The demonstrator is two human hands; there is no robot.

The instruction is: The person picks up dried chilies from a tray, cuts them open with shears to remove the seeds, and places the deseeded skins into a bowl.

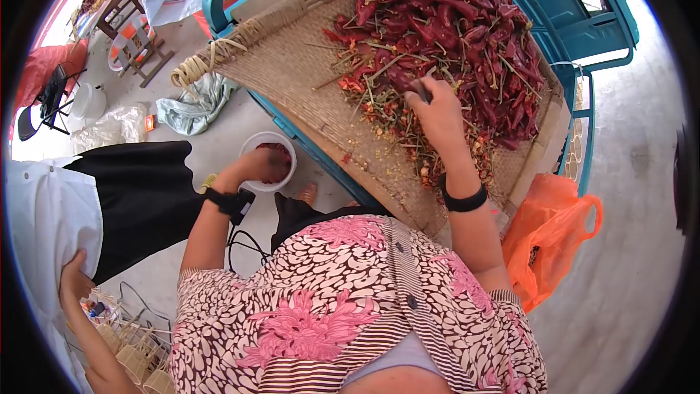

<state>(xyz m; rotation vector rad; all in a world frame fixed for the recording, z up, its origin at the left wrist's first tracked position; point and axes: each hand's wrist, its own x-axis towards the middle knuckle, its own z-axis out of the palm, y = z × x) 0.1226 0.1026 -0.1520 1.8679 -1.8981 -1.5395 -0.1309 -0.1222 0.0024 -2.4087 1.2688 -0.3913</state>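
A heap of dried red chillies [452, 22] with stems lies on a woven mat [292, 58] in front of me. My right hand [441, 113] is at the heap's near edge, thumb and fingers drawn together. Something small and dark shows at the fingertips; I cannot make out what it is. Broken stems, seeds and chilli bits [397, 113] are scattered beside this hand. My left hand [266, 165] reaches down into a white bucket [293, 153] on the left, with red chillies [281, 149] inside it. Its fingers are dark and blurred against the bucket's contents.
The mat rests on a blue metal frame [310, 146]. An orange plastic bag [547, 241] hangs at its right. Another person in a white top [51, 211] stands close on my left. Behind are a plastic sack [195, 109], a white pail [89, 102] and a wooden stool [135, 44].
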